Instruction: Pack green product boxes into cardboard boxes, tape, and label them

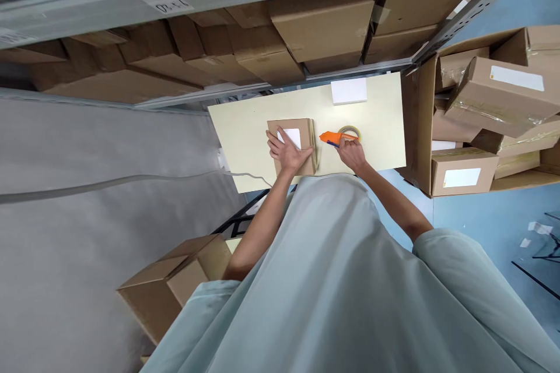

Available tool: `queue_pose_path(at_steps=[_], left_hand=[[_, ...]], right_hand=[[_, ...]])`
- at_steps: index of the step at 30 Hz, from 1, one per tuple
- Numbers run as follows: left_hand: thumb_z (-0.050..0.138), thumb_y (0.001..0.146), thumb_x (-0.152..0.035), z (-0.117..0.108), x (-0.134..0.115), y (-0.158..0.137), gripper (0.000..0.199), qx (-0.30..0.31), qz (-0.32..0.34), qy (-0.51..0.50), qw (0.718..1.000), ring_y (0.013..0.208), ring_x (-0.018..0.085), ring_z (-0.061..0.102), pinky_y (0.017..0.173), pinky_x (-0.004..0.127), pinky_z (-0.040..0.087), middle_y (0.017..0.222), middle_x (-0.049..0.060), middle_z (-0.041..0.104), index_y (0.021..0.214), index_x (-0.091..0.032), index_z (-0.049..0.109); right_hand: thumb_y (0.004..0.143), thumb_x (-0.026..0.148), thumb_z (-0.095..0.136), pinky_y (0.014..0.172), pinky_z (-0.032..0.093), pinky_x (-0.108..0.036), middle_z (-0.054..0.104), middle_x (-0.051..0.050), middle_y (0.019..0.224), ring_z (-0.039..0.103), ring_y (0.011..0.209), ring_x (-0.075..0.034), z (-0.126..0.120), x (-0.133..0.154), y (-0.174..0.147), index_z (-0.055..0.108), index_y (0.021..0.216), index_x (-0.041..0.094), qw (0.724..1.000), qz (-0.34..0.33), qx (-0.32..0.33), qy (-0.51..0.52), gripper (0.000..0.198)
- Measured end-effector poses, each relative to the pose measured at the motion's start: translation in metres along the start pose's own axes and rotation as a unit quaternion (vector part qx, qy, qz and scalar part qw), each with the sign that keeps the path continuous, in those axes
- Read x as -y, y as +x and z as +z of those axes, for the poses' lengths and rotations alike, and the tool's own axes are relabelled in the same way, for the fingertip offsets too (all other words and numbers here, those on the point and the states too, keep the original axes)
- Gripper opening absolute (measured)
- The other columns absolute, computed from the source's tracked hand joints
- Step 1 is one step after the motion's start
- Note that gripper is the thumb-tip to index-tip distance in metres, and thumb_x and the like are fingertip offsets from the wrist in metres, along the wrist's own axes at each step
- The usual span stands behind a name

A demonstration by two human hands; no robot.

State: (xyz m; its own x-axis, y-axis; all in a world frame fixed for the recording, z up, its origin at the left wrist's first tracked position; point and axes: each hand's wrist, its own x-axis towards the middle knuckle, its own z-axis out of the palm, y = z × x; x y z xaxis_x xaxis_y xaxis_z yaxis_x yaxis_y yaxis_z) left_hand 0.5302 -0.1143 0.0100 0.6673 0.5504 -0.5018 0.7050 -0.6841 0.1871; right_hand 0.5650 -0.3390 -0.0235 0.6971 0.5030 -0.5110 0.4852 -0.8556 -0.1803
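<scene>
My left hand [289, 154] lies with spread fingers on a small cardboard box [307, 164], partly covering the white label [292, 137] on its top. A strip of clear tape runs along the box's right side. Just to the right, my right hand [352, 155] is closed around an orange tape dispenser [332, 137]. The dispenser carries a roll of yellowish tape [350, 129], and its narrow end points toward the box, with a small gap between them. The fingers partly hide the dispenser's handle.
Beneath lies a cream tabletop [380, 128], with a stack of white labels [349, 91] at its back edge. A large open carton [422, 128] full of taped boxes stands right. Shelving with cartons [324, 23] runs behind. A grey cable [131, 180] crosses left; another carton [153, 291] stands lower left.
</scene>
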Motion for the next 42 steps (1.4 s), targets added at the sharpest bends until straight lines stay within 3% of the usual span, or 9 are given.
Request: queue_pose_path(at_steps=[6,10,12,18,23,28,35,38,42], left_hand=[[0.097,0.076,-0.046,0.000,-0.004,-0.003,0.142,-0.006,-0.007,-0.055,0.998,0.173,0.058,0.009,0.136,0.071,0.014,0.188,0.038,-0.006,0.182,-0.006,0.011],[0.100,0.073,-0.039,0.002,0.000,-0.011,0.143,-0.006,0.014,-0.069,0.998,0.171,0.059,0.009,0.136,0.071,0.011,0.188,0.038,-0.007,0.182,-0.005,0.013],[0.100,0.072,-0.037,0.003,0.003,-0.017,0.144,0.001,0.025,-0.063,0.998,0.172,0.058,0.010,0.138,0.070,0.012,0.189,0.036,-0.007,0.183,-0.006,0.013],[0.100,0.071,-0.040,-0.007,0.001,-0.020,0.150,0.028,0.013,-0.067,0.997,0.177,0.058,-0.004,0.139,0.073,0.006,0.189,0.037,-0.011,0.184,-0.005,0.008],[0.097,0.075,-0.059,-0.053,-0.023,-0.020,0.151,-0.021,0.102,-0.096,0.990,0.177,0.052,-0.018,0.140,0.075,0.001,0.191,0.031,-0.013,0.185,-0.010,0.006],[0.081,0.092,-0.066,-0.130,-0.061,-0.008,0.124,-0.152,0.257,-0.141,0.944,0.179,0.044,-0.019,0.141,0.072,0.000,0.195,0.019,-0.004,0.186,-0.019,0.016],[0.072,0.100,-0.062,-0.229,-0.087,0.037,0.105,-0.339,0.303,-0.286,0.843,0.182,0.037,0.004,0.146,0.058,0.008,0.194,0.017,0.015,0.184,-0.021,0.023],[0.071,0.102,-0.053,-0.250,-0.091,0.038,0.095,-0.365,0.298,-0.310,0.826,0.181,0.035,0.013,0.146,0.055,0.013,0.192,0.017,0.026,0.181,-0.021,0.030],[0.069,0.100,-0.036,-0.242,-0.089,0.019,0.072,-0.366,0.288,-0.313,0.828,0.177,0.036,0.027,0.143,0.057,0.023,0.184,0.016,0.042,0.168,-0.023,0.050]], right_hand=[[0.118,0.030,0.034,0.100,0.053,-0.046,0.081,-0.030,0.104,0.079,0.097,-0.035,0.008,0.037,0.018,0.060,0.144,-0.007,0.999,0.021,-0.032,0.037,0.052],[0.120,0.036,0.021,0.090,0.056,-0.047,0.079,-0.031,0.092,0.075,0.085,-0.035,0.000,0.031,0.041,0.066,0.131,-0.005,0.981,0.098,-0.154,0.065,0.062],[0.120,0.039,0.015,0.088,0.057,-0.048,0.077,-0.030,0.088,0.074,0.084,-0.037,-0.015,0.019,0.058,0.064,0.133,-0.008,0.967,0.132,-0.208,0.068,0.069],[0.121,0.051,0.018,0.091,0.058,-0.047,0.076,-0.020,0.082,0.072,0.081,-0.035,-0.069,0.002,0.055,0.061,0.136,-0.002,0.967,0.054,-0.246,0.038,0.070],[0.121,0.052,0.027,0.099,0.055,-0.048,0.079,-0.022,0.096,0.072,0.091,-0.036,-0.109,0.020,0.031,0.065,0.128,0.006,0.972,0.010,-0.234,0.006,0.060],[0.121,0.052,0.035,0.104,0.055,-0.054,0.079,-0.023,0.110,0.073,0.102,-0.039,-0.177,0.035,0.038,0.066,0.131,0.010,0.943,-0.061,-0.325,0.031,0.054],[0.119,0.060,0.044,0.116,0.052,-0.063,0.075,-0.023,0.123,0.070,0.122,-0.042,-0.325,0.050,0.108,0.064,0.132,0.013,0.898,-0.166,-0.405,0.056,0.052],[0.118,0.057,0.047,0.120,0.048,-0.069,0.073,-0.027,0.130,0.066,0.132,-0.046,-0.375,0.059,0.155,0.065,0.132,0.008,0.909,-0.154,-0.385,0.039,0.054],[0.116,0.056,0.053,0.121,0.048,-0.069,0.073,-0.030,0.131,0.067,0.134,-0.046,-0.404,0.069,0.200,0.068,0.129,0.004,0.943,-0.096,-0.316,0.022,0.056]])
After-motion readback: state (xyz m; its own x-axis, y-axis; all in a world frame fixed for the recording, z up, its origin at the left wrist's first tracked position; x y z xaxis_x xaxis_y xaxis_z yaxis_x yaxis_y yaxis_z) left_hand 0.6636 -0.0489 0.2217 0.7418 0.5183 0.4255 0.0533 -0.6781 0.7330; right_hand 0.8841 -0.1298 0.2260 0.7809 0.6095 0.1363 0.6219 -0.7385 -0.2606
